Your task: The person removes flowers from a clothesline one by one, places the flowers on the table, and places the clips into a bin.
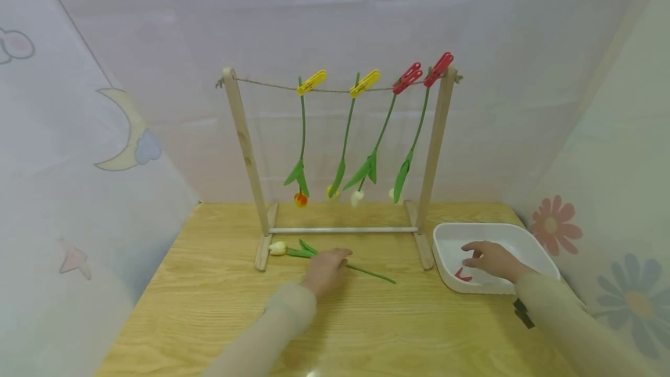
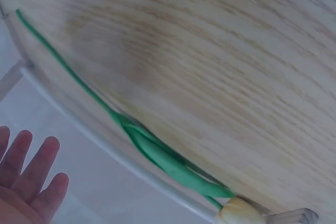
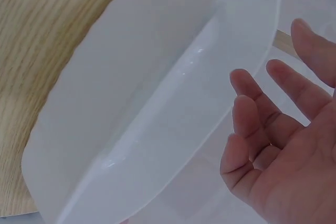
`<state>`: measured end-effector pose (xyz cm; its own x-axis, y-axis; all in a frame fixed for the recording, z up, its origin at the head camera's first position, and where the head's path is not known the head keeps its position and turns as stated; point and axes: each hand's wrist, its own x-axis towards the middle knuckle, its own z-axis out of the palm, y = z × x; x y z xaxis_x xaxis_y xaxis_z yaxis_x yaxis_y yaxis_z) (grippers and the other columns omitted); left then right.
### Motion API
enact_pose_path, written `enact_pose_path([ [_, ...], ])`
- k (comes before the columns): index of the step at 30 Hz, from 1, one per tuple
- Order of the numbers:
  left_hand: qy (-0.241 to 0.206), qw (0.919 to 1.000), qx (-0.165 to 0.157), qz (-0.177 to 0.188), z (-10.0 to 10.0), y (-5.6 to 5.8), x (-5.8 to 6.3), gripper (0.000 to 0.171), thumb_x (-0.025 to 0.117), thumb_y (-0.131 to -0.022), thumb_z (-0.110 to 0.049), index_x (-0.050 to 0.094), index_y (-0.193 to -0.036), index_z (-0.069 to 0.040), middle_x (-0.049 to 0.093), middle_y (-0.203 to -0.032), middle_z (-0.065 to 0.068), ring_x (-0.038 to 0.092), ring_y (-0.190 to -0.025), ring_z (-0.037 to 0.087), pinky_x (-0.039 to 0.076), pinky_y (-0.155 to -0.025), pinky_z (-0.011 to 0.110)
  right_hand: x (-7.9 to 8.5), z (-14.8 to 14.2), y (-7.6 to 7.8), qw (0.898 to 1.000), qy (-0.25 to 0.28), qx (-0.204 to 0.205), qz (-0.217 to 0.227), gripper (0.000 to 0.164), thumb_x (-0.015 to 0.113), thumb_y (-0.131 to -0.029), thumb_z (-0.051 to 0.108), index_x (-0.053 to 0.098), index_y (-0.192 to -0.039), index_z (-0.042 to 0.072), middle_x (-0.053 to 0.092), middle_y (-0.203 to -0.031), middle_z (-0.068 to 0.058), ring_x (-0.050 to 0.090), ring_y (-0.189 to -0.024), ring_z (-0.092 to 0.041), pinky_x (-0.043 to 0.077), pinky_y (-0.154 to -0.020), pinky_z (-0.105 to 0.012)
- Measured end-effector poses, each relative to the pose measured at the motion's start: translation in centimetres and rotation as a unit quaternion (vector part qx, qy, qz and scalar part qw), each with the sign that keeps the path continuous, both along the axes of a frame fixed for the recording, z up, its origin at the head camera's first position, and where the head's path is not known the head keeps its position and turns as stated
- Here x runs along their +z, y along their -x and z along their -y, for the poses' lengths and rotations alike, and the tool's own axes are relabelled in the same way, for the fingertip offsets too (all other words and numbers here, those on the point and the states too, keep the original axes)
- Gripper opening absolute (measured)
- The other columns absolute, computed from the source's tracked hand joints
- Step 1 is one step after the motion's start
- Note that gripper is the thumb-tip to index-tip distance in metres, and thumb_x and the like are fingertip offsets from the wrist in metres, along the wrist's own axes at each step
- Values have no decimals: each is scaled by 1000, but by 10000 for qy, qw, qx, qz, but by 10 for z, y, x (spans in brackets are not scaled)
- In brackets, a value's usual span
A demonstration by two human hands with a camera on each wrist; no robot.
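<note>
A pale yellow artificial tulip [image 1: 278,248] lies on the wooden table, its green stem pointing right. My left hand [image 1: 325,271] hovers over the stem, and the left wrist view shows the fingers [image 2: 37,169] extended and apart from it. Over the white plastic basin [image 1: 476,226] is my right hand [image 1: 494,260], its fingers loosely bent around nothing in the right wrist view. Close to the fingertips, a red clothespin [image 1: 462,276] lies inside the basin.
Behind the hands stands a wooden frame [image 1: 243,144] with a twine line [image 1: 272,84]. Tulips hang upside down from it by yellow clothespins [image 1: 364,84] and red clothespins [image 1: 438,70]. Its white crossbar [image 1: 340,230] runs low behind the loose tulip. Printed cloth walls surround the table [image 1: 377,330].
</note>
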<state>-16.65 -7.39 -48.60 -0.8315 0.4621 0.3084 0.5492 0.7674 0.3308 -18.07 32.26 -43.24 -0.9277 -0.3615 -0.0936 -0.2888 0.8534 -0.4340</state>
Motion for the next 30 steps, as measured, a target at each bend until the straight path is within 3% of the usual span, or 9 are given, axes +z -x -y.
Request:
enact_pose_path([
  [9, -364, 9966, 428, -607, 22, -2, 16, 25, 67, -92, -9, 67, -116, -3, 72, -103, 11, 71, -82, 20, 58, -65, 25, 12, 7, -14, 9982, 302, -235, -472, 37, 70, -89, 13, 62, -113, -13, 61, -83, -5, 50, -73, -18, 45, -66, -38],
  [15, -812, 9919, 593, -772, 30, -10, 30, 26, 68, -92, -10, 66, -116, -3, 72, -104, 10, 68, -70, 15, 56, -60, 24, 18, 15, -22, 9947, 537, -339, -810, 32, 70, -89, 10, 64, -111, -13, 64, -86, -9, 47, -66, -14, 43, -59, -31],
  [17, -919, 9903, 591, -856, 32, -13, 33, 26, 68, -91, -9, 66, -116, -2, 71, -104, 10, 63, -60, 10, 53, -56, 20, 19, 18, -23, 9942, 585, -344, -839, 32, 70, -89, 10, 63, -111, -12, 65, -87, -10, 46, -64, -13, 42, -57, -30],
  [21, -1134, 9882, 678, -771, 35, -17, 38, 29, 67, -92, -10, 64, -119, -1, 71, -106, 10, 38, -45, -1, 40, -44, 15, 22, 23, -25, 9930, 662, -374, -906, 32, 70, -89, 9, 63, -112, -12, 64, -86, -10, 44, -61, -12, 40, -55, -29],
  [24, -1330, 9864, 755, -602, 38, -17, 42, 30, 65, -94, -11, 62, -122, 1, 69, -111, 13, 28, -40, 1, 38, -40, 18, 24, 25, -28, 9913, 764, -400, -991, 31, 69, -89, 7, 64, -112, -12, 64, -87, -10, 44, -58, -11, 40, -54, -28],
  [26, -1438, 9843, 841, -580, 41, -16, 46, 30, 64, -95, -11, 62, -121, 2, 69, -113, 14, 49, -46, 5, 50, -49, 21, 24, 27, -30, 9899, 853, -390, -1060, 30, 69, -88, 6, 64, -112, -12, 65, -87, -11, 44, -57, -10, 40, -53, -27],
  [28, -1530, 9820, 940, -581, 43, -16, 50, 31, 64, -95, -12, 61, -122, 3, 68, -115, 15, 66, -66, 17, 57, -65, 28, 25, 28, -32, 9884, 926, -364, -1148, 29, 69, -88, 5, 64, -111, -12, 65, -87, -11, 43, -56, -9, 40, -52, -27],
  [30, -1618, 9797, 1037, -573, 46, -15, 54, 31, 64, -95, -12, 61, -122, 3, 67, -116, 16, 69, -94, 28, 57, -82, 37, 27, 30, -34, 9867, 966, -352, -1257, 29, 69, -87, 4, 64, -111, -12, 65, -87, -11, 42, -56, -8, 40, -52, -26],
])
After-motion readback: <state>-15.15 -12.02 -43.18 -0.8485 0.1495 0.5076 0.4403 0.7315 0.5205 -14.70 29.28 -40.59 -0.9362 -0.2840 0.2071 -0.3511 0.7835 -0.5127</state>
